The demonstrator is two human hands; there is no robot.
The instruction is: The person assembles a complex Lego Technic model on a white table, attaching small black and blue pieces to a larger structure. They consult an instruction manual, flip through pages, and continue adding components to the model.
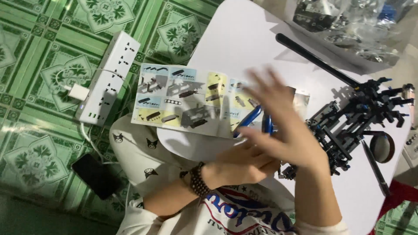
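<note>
Both hands working blue-handled pliers over the white tabletop.

Nearest: left hand [237, 163], beaded bracelet at the wrist, is curling round the pliers [256, 119], grip closed on the handles. Right hand [287, 130] is hovering above, fingers spread wide and blurred, holding nothing I can make out. Pliers likely rigid, fairly light, smooth-handled; best taken mid-handle. Beyond: instruction booklet [187, 100] lying open, grey, yellow and blue panels. Right: black-and-blue brick model [352, 117], probably fragile at its joints. Farthest: clear plastic bags [348, 26] of parts.

R hand [285, 130] motion-blurred, hides blue handles' [257, 119] tool end.
</note>
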